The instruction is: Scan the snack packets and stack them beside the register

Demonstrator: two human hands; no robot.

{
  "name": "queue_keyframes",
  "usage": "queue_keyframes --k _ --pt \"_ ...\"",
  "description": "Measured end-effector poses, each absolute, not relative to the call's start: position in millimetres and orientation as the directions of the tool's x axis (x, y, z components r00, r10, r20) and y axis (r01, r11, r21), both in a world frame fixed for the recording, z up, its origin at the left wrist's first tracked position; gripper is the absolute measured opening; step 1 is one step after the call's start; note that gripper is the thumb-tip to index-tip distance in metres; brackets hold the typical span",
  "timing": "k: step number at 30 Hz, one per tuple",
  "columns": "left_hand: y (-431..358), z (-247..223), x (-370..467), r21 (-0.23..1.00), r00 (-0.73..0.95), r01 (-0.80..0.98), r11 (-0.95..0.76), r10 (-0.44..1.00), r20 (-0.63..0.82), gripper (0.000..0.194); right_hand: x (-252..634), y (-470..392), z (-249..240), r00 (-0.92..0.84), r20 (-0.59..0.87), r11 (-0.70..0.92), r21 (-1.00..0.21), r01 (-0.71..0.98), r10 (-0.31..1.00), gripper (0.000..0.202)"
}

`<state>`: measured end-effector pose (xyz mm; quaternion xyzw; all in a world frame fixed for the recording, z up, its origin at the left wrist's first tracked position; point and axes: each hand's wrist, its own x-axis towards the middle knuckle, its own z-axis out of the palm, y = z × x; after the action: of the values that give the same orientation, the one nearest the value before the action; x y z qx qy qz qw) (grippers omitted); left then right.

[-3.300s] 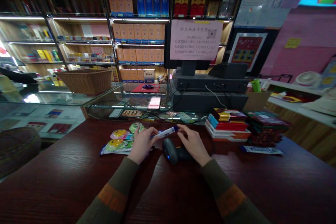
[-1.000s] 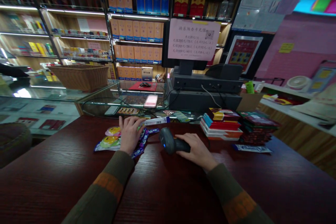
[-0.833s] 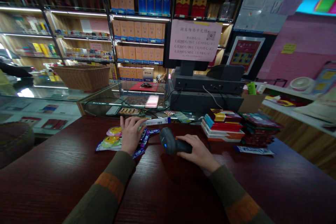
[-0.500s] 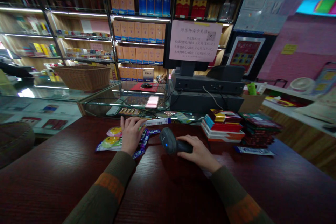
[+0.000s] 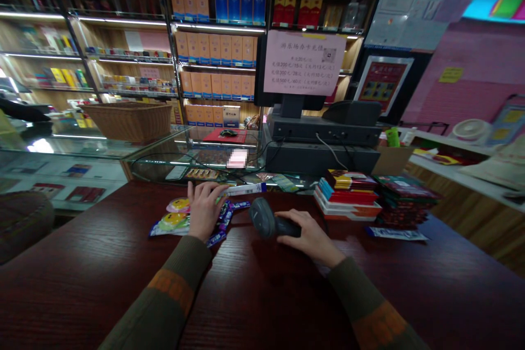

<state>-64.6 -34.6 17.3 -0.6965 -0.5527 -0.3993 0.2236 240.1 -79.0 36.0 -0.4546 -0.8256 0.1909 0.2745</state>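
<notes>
A dark handheld barcode scanner (image 5: 262,219) lies in my right hand (image 5: 309,236), whose fingers and thumb wrap round its handle, just over the table. My left hand (image 5: 204,210) rests on a heap of small packets, its fingers spread. Under and beside it are purple wrapped packets (image 5: 225,219) and a pack with yellow and pink round shapes (image 5: 175,221). A white and blue stick-shaped packet (image 5: 246,190) lies beyond my left fingertips.
Stacked boxes (image 5: 348,197) and a pile of dark packs (image 5: 406,199) stand at the right, with a long packet (image 5: 397,234) before them. Behind are a register (image 5: 324,134), a glass counter (image 5: 156,156) and a wicker basket (image 5: 130,120).
The blue light on the scanner has gone out. Both hands have stayed nearly where they were.
</notes>
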Motion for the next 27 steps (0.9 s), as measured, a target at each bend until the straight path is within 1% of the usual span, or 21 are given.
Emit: queue_keyframes --k 3,5,10,20,22,23,25,27 --pt "-35.2 17.5 -65.1 0.131 0.072 0.948 -0.291 0.594 0.802 0.029 239.9 -77.9 32.0 -0.462 0.260 0.524 -0.550 0.651 0.848 0.061" --pt "-35.9 18.1 -65.1 0.134 0.073 0.946 -0.296 0.593 0.802 0.029 239.6 -77.0 28.5 -0.485 0.246 0.536 -0.530 0.657 0.839 0.064" --pt "-37.1 19.8 -64.5 0.142 0.069 0.942 -0.304 0.589 0.805 0.028 237.4 -75.1 20.3 -0.562 0.220 0.589 -0.485 0.646 0.797 0.059" --pt "-37.2 19.8 -63.6 0.135 0.078 0.941 -0.312 0.584 0.808 0.029 236.9 -75.0 18.8 -0.587 0.228 0.617 -0.458 0.640 0.777 0.063" --pt "-36.8 19.3 -63.1 0.128 0.085 0.939 -0.319 0.577 0.813 0.029 237.2 -76.0 22.0 -0.571 0.246 0.611 -0.479 0.631 0.783 0.059" --pt "-36.6 19.2 -62.8 0.123 0.091 0.938 -0.324 0.572 0.815 0.030 236.9 -76.1 23.2 -0.547 0.268 0.600 -0.500 0.625 0.793 0.053" --pt "-36.3 19.0 -61.9 0.115 0.102 0.936 -0.333 0.567 0.817 0.030 235.1 -74.5 23.6 -0.466 0.324 0.564 -0.558 0.609 0.823 0.042" --pt "-36.3 19.0 -60.7 0.113 0.108 0.934 -0.340 0.567 0.816 0.029 232.2 -69.9 20.9 -0.344 0.384 0.516 -0.623 0.589 0.857 0.035"
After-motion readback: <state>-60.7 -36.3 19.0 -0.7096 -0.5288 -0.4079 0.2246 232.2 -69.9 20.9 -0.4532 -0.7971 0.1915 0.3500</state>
